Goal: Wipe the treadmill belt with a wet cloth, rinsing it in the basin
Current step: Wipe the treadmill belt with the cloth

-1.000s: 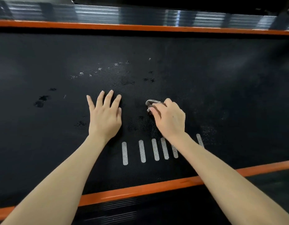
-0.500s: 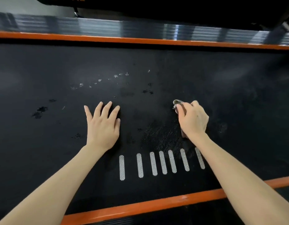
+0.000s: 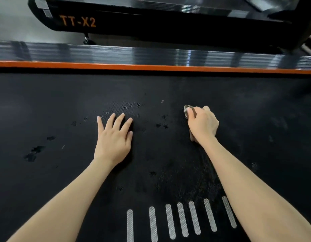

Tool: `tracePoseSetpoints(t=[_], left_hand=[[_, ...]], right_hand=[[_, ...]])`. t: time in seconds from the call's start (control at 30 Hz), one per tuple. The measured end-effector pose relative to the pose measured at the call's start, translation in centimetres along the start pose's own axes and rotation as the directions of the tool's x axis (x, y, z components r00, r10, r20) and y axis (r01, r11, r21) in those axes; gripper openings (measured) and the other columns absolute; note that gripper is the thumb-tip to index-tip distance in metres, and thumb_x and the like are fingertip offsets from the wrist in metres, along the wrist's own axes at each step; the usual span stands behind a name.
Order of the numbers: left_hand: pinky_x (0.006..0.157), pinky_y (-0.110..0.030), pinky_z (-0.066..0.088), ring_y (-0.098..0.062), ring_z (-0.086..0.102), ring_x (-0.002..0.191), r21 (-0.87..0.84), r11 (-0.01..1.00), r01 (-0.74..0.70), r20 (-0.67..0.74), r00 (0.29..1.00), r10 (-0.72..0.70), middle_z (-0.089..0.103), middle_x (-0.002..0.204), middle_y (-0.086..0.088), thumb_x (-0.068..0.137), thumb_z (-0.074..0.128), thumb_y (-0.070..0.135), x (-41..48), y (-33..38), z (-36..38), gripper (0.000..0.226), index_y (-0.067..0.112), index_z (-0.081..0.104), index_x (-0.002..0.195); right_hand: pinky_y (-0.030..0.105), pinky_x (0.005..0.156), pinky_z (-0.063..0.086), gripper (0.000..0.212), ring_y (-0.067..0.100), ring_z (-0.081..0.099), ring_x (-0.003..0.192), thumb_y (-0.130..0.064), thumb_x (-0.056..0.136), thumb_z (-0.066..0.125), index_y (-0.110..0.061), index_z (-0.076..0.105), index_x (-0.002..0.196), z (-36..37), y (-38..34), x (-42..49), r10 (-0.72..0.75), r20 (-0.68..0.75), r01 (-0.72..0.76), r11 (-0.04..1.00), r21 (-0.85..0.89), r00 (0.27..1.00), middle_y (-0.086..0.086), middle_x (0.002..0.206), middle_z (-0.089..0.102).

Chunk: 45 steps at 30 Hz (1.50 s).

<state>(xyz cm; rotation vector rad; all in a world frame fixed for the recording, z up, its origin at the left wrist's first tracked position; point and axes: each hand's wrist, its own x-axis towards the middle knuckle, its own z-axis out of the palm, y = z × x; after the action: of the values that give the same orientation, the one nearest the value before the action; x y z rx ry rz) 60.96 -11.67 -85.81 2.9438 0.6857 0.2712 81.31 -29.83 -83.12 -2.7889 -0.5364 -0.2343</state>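
Head view, the only one here:

Left hand: left hand point(image 3: 114, 137) lies palm down on the treadmill belt point(image 3: 256, 119), fingers straight and spread, gripping nothing. My guess is it's a prop so the person can lean across the deck.

Right hand: right hand point(image 3: 202, 124) is curled tight round the cloth point(image 3: 187, 109) and pressing it onto the belt. Bunching it up like that probably puts more pressure on one spot.

Cloth: mostly buried under the right hand. A grey fold pokes out past the fingertips and a bit shows at the heel of the palm (can't tell how big it really is).

Damp patch: a glossier damp patch point(image 3: 186, 172) sits just behind the right hand, along the forearm. Looks like the wiped part to me.

Dark blots: some dark blots point(image 3: 34, 152) well out to the left of the left hand, a few small ones between the two hands. I'd say those aren't done yet.

Orange rail: orange rail point(image 3: 151, 67) runs beyond both sets of fingertips, well apart from them.

Second treadmill: second treadmill point(image 3: 77, 21) marked TT-X2, further off past that rail.

Basin: not in shot, so no idea where the rinse happens.

Count: two hands, one cloth, seven pale stripes point(image 3: 182, 219) between the forearms, zero basins visible.
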Motion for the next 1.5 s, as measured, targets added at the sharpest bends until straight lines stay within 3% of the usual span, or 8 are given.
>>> tracePoseSetpoints(t=[0.1, 0.2, 0.37, 0.67, 0.9, 1.1, 1.4, 1.5], left_hand=[[0.111, -0.065, 0.012, -0.036, 0.036, 0.135, -0.019, 1.000, 0.009, 0.001, 1.000, -0.009, 0.049, 0.140, -0.011, 0.093, 0.023, 0.041, 0.1, -0.1, 0.1, 0.057, 0.016, 0.053, 0.134], [0.111, -0.065, 0.011, -0.036, 0.034, 0.136, -0.025, 1.000, 0.000, 0.002, 1.000, 0.000, 0.047, 0.142, -0.011, 0.093, 0.023, 0.040, 0.0, -0.2, 0.0, 0.056, 0.017, 0.051, 0.135], [0.110, -0.066, 0.013, -0.035, 0.033, 0.137, -0.036, 0.999, 0.000, 0.006, 1.000, 0.000, 0.047, 0.142, -0.010, 0.093, 0.024, 0.039, 0.0, -0.3, -0.2, 0.055, 0.018, 0.051, 0.136], [0.111, -0.065, 0.015, -0.033, 0.036, 0.135, -0.039, 0.999, 0.024, -0.001, 1.000, -0.024, 0.050, 0.140, -0.009, 0.093, 0.026, 0.039, 0.0, -0.3, 0.2, 0.053, 0.020, 0.053, 0.134], [0.111, -0.066, 0.015, -0.033, 0.035, 0.136, -0.051, 0.998, 0.020, 0.001, 1.000, -0.020, 0.049, 0.140, -0.009, 0.093, 0.027, 0.039, -0.1, -0.2, 0.0, 0.053, 0.020, 0.053, 0.135], [0.111, -0.065, 0.015, -0.033, 0.036, 0.136, -0.049, 0.998, 0.025, -0.001, 1.000, -0.025, 0.050, 0.140, -0.009, 0.093, 0.026, 0.039, 0.0, -0.2, 0.1, 0.053, 0.020, 0.052, 0.135], [0.111, -0.065, 0.014, -0.033, 0.034, 0.137, -0.043, 0.999, 0.027, 0.023, 0.999, -0.026, 0.048, 0.141, -0.008, 0.093, 0.025, 0.040, 0.0, -0.2, 0.0, 0.053, 0.021, 0.051, 0.136], [0.111, -0.065, 0.014, -0.032, 0.035, 0.136, -0.043, 0.999, 0.028, 0.013, 1.000, -0.028, 0.049, 0.141, -0.008, 0.093, 0.025, 0.040, 0.0, -0.3, 0.1, 0.053, 0.021, 0.052, 0.135]], right_hand=[[0.033, 0.066, 0.045, 0.043, 0.030, 0.059, 0.080, -0.048, 0.096, 0.040, -0.018, 0.070, 0.100, 0.6, -3.6, -2.5, -0.195, 0.023, 0.192, 0.978, 0.076, 0.981, 0.008, 0.091, 0.056], [0.028, 0.053, 0.040, 0.043, 0.023, 0.057, 0.067, -0.056, 0.088, 0.044, -0.023, 0.071, 0.092, 0.0, -5.3, -9.4, -0.470, -0.037, 0.469, 0.867, 0.166, 0.882, 0.003, 0.080, 0.056], [0.029, 0.050, 0.045, 0.044, 0.018, 0.055, 0.064, -0.063, 0.082, 0.051, -0.026, 0.072, 0.093, 0.4, -3.8, -9.1, -0.619, -0.100, 0.627, 0.767, 0.134, 0.779, -0.002, 0.077, 0.054], [0.031, 0.065, 0.039, 0.045, 0.024, 0.055, 0.081, -0.061, 0.088, 0.050, -0.025, 0.070, 0.108, 2.8, -6.4, 2.3, -0.267, -0.024, 0.267, 0.963, 0.022, 0.963, 0.002, 0.087, 0.050], [0.024, 0.049, 0.040, 0.035, 0.017, 0.054, 0.061, -0.055, 0.084, 0.052, -0.029, 0.074, 0.091, 2.3, -5.8, -3.0, -0.599, -0.104, 0.607, 0.781, 0.146, 0.794, -0.002, 0.072, 0.055], [0.031, 0.069, 0.035, 0.041, 0.027, 0.057, 0.093, -0.051, 0.095, 0.044, -0.022, 0.067, 0.114, 3.5, -7.4, 6.3, -0.251, -0.003, 0.250, 0.968, -0.029, 0.968, 0.007, 0.100, 0.057], [0.023, 0.050, 0.034, 0.035, 0.019, 0.054, 0.061, -0.052, 0.086, 0.052, -0.025, 0.074, 0.090, 2.4, -4.3, -1.0, -0.594, -0.094, 0.600, 0.797, 0.069, 0.799, 0.000, 0.072, 0.054], [0.029, 0.061, 0.037, 0.036, 0.027, 0.058, 0.081, -0.050, 0.093, 0.050, -0.023, 0.072, 0.101, 3.1, -5.6, 4.6, -0.421, -0.053, 0.420, 0.907, -0.025, 0.906, 0.006, 0.087, 0.058]])
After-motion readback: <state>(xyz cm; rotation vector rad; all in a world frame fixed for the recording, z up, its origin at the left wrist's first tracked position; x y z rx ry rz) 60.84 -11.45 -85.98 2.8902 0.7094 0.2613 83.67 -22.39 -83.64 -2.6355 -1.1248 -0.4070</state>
